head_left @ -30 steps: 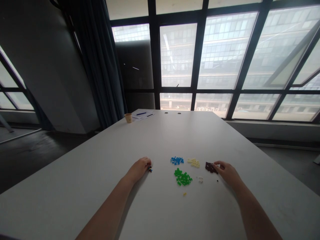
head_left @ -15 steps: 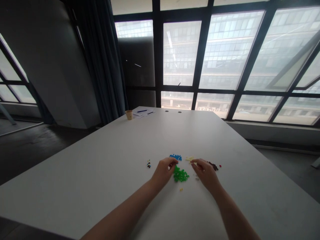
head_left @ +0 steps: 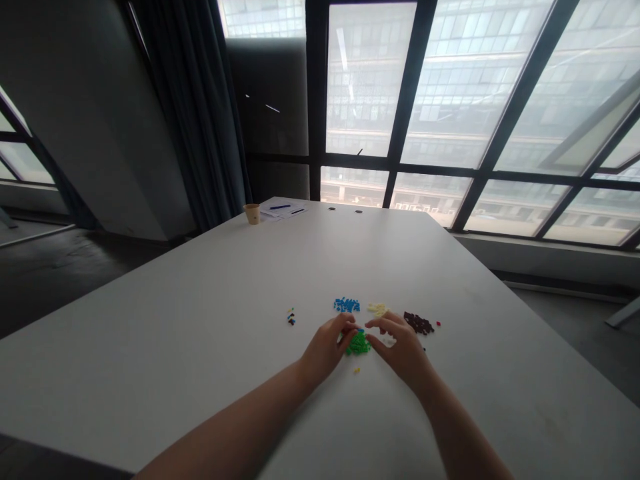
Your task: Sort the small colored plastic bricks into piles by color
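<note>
Small piles of tiny pieces lie on a white table (head_left: 200,313): a blue pile (head_left: 347,305), a pale yellow pile (head_left: 377,309), a dark brown pile (head_left: 419,324) and a green pile (head_left: 358,344). My left hand (head_left: 327,347) and my right hand (head_left: 400,347) meet over the green pile, fingertips pinched close together. What they pinch is too small to make out. A small mixed cluster (head_left: 291,318) sits to the left, a lone yellow piece (head_left: 357,370) lies near my left wrist, and a red piece (head_left: 439,323) lies by the brown pile.
A paper cup (head_left: 252,213) and papers with pens (head_left: 283,211) sit at the table's far left corner. Large windows and a dark curtain stand behind the table.
Both hands came inward from the outer piles and now meet at the green pile. The left hand left the small mixed cluster behind; the camera tilted slightly down.
</note>
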A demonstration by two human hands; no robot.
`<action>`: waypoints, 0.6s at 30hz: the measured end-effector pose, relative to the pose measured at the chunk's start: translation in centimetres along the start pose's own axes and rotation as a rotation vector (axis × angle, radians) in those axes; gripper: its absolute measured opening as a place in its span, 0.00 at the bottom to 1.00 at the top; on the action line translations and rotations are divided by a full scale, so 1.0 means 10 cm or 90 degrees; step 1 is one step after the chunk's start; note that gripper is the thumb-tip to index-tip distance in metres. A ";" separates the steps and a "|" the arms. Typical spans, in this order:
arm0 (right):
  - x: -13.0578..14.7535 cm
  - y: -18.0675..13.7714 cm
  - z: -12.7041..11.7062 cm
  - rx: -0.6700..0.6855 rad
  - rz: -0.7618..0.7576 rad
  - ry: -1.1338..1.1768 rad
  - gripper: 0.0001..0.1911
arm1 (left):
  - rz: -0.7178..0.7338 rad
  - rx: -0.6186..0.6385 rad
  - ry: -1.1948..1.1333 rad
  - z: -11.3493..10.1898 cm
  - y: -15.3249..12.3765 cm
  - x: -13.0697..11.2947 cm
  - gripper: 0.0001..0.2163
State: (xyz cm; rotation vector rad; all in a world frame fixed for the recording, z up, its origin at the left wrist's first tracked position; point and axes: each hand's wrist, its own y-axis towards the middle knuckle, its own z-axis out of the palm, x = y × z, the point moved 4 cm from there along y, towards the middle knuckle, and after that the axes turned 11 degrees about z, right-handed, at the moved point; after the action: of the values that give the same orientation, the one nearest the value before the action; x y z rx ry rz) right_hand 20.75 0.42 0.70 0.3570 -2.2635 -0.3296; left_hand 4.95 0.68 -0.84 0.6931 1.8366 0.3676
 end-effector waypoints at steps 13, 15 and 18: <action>-0.06 0.03 0.10 -0.009 0.014 -0.025 0.05 | 0.026 0.021 0.041 0.01 -0.06 0.04 0.07; -0.09 0.13 0.06 -0.033 0.046 -0.033 0.05 | 0.121 0.079 0.067 -0.06 -0.10 -0.06 0.07; -0.13 0.40 0.02 -0.052 0.091 -0.066 0.06 | 0.324 0.276 0.026 -0.06 -0.30 -0.30 0.09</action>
State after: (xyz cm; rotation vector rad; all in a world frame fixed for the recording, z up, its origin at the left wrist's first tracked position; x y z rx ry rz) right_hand 20.80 4.60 1.06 0.1381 -2.3543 -0.3716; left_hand 4.27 -3.43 -0.03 1.4721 1.7768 0.3114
